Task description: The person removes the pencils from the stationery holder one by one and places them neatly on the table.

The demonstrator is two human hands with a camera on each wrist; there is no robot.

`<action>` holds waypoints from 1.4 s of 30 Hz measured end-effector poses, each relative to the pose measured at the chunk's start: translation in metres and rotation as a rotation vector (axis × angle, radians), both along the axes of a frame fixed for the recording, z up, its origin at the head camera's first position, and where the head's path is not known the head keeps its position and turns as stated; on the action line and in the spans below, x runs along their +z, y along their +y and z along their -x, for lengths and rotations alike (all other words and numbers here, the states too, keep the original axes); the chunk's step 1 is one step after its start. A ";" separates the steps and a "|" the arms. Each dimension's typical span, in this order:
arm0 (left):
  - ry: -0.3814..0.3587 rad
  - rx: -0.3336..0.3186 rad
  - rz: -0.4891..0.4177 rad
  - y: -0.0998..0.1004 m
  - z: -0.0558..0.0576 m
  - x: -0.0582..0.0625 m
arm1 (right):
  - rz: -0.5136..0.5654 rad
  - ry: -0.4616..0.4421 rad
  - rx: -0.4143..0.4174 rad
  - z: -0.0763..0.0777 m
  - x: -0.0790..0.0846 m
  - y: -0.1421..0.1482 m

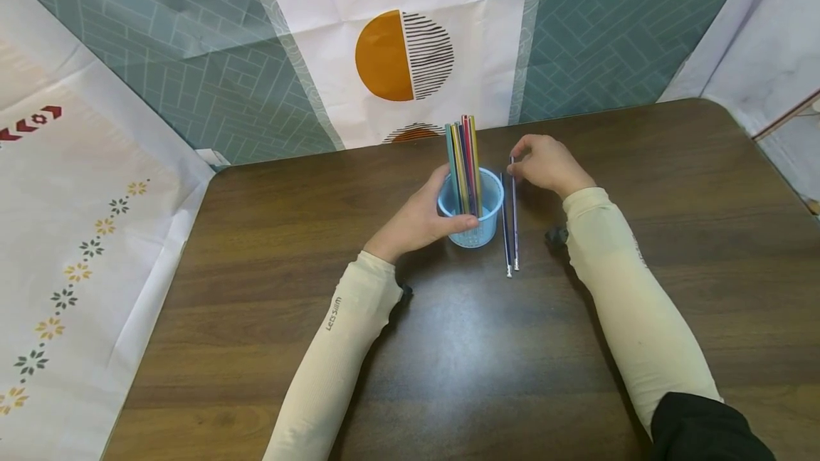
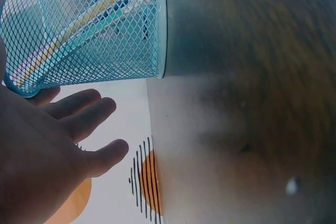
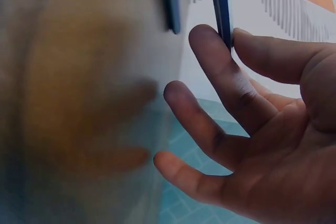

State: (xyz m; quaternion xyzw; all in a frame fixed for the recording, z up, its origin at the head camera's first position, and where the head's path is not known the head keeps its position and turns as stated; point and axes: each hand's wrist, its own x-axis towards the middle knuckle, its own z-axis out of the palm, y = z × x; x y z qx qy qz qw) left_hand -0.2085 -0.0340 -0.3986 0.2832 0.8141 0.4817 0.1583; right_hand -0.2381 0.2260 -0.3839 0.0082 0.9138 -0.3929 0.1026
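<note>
A light blue mesh pencil cup (image 1: 477,235) stands upright on the table, with several colored pencils (image 1: 463,162) upright inside it. My left hand (image 1: 419,218) holds the cup from its left side, thumb across the near rim; in the left wrist view the mesh wall (image 2: 94,51) shows pencils slanting within. To the cup's right, my right hand (image 1: 541,164) pinches the far end of a dark pencil (image 3: 221,9) between thumb and finger, the other fingers spread. Beside it a second dark pencil (image 1: 505,226) lies on the table, its silvery end toward me.
The brown wooden table (image 1: 288,290) reaches back to a teal and white patterned cloth (image 1: 256,102). Another white cloth with flower prints (image 1: 128,247) hangs along the left edge. A pale wall surface (image 1: 762,34) is at the right.
</note>
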 end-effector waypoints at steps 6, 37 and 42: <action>0.002 0.009 0.021 0.000 -0.001 0.001 | -0.022 -0.015 -0.019 0.001 -0.007 -0.001; 0.010 -0.008 0.004 0.000 0.001 0.000 | -0.158 0.017 0.075 0.007 -0.015 0.004; 0.009 -0.008 0.002 -0.001 0.001 -0.001 | -0.189 0.018 0.064 0.006 -0.015 0.005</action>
